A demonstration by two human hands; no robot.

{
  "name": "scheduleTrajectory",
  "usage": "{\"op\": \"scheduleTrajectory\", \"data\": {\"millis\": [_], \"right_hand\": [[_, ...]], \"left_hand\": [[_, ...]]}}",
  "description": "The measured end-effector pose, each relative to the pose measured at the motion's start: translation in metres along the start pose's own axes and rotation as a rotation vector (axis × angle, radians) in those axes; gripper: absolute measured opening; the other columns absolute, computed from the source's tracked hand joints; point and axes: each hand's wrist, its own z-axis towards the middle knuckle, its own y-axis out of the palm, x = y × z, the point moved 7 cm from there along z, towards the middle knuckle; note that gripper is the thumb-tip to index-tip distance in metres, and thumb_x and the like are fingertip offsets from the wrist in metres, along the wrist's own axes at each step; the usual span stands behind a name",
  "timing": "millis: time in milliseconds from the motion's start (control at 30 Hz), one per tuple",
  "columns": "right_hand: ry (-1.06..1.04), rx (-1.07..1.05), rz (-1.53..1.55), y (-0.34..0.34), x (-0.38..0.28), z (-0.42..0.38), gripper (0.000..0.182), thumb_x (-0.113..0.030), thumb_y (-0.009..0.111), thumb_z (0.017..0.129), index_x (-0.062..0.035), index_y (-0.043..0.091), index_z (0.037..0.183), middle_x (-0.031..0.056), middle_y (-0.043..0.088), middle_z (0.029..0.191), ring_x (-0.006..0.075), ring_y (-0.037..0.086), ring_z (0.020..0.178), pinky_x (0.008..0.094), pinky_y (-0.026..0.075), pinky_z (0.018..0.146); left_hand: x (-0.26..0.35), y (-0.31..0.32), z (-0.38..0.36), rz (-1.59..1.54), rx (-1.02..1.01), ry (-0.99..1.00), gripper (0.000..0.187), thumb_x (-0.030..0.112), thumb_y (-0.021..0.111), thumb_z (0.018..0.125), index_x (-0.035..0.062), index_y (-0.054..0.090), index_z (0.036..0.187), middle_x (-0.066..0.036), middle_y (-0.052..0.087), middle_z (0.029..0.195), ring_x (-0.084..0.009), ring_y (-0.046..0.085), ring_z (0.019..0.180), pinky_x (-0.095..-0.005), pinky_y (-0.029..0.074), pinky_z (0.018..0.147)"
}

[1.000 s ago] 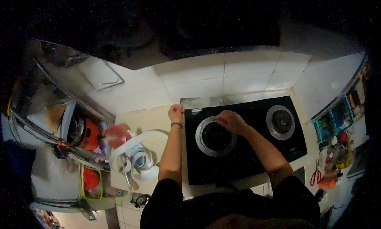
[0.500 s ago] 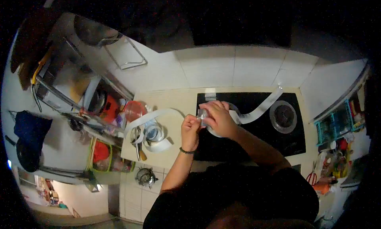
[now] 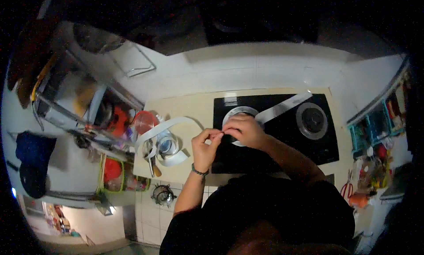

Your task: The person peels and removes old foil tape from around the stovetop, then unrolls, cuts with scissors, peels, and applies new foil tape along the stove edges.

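Observation:
My left hand (image 3: 205,148), with a dark beaded bracelet at the wrist, pinches thumb and forefinger together. My right hand (image 3: 244,130) is closed too, its fingertips meeting the left ones over the left side of the black cooktop (image 3: 274,153). What lies between the fingertips is too small to make out. Behind my right hand shows the metal ring of the left burner (image 3: 238,110), partly covered. A silvery-white strip (image 3: 285,107) runs from beside that hand to the cooktop's back edge. Another whitish strip (image 3: 176,121) curls over the counter at left.
On the left counter stand a red container (image 3: 145,121), a clear round container (image 3: 167,145) and a wooden-handled tool (image 3: 156,170). The right burner (image 3: 312,121) is uncovered. Red-handled scissors (image 3: 347,189) and a teal rack (image 3: 375,124) are at right.
The shiny crinkled piece seen between my hands no longer shows; my fingertips are now pinched together. The strip on the cooktop lies straighter. The view has shifted slightly.

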Motion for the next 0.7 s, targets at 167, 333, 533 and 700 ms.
{"op": "scheduleTrajectory", "data": {"millis": [167,333,533,700], "right_hand": [[-0.042,0.026,0.048,0.006,-0.004,-0.014,0.008,-0.007,0.066,0.074,-0.0042,0.062,0.08,0.0079,0.06,0.082,0.0254,0.058,0.077,0.0362,0.043,0.074],[0.153,0.021,0.013,0.008,0.011,-0.028,0.011,-0.004,0.068,0.073,-0.0037,0.06,0.082,0.0073,0.058,0.079,0.0213,0.058,0.072,0.0327,0.046,0.067],[0.452,0.098,0.397,0.02,0.031,-0.05,0.007,-0.004,0.059,0.085,0.0008,0.055,0.088,0.0059,0.062,0.072,0.0103,0.06,0.064,0.0223,0.048,0.057],[0.485,0.03,0.479,0.026,0.037,-0.052,0.009,-0.008,0.055,0.088,0.0017,0.055,0.089,0.0059,0.063,0.074,0.0095,0.06,0.066,0.0222,0.049,0.06]], "left_hand": [[-0.025,0.006,-0.007,-0.284,-0.206,-0.242,0.006,0.004,0.065,0.082,0.0003,0.065,0.087,-0.001,0.062,0.07,-0.0054,0.054,0.064,-0.0191,0.043,0.057],[-0.043,0.03,-0.018,-0.493,-0.255,-0.38,0.015,0.002,0.063,0.083,-0.0002,0.063,0.098,-0.005,0.066,0.084,-0.0063,0.058,0.068,-0.0185,0.045,0.057],[-0.023,0.031,-0.012,-0.183,-0.15,-0.219,0.015,0.0,0.065,0.081,-0.0021,0.066,0.095,-0.006,0.068,0.086,-0.0087,0.061,0.077,-0.0208,0.049,0.069],[-0.017,0.029,-0.013,-0.061,-0.076,-0.079,0.014,-0.001,0.066,0.079,-0.0003,0.067,0.092,-0.008,0.068,0.083,-0.0092,0.061,0.069,-0.0199,0.048,0.062]]}}
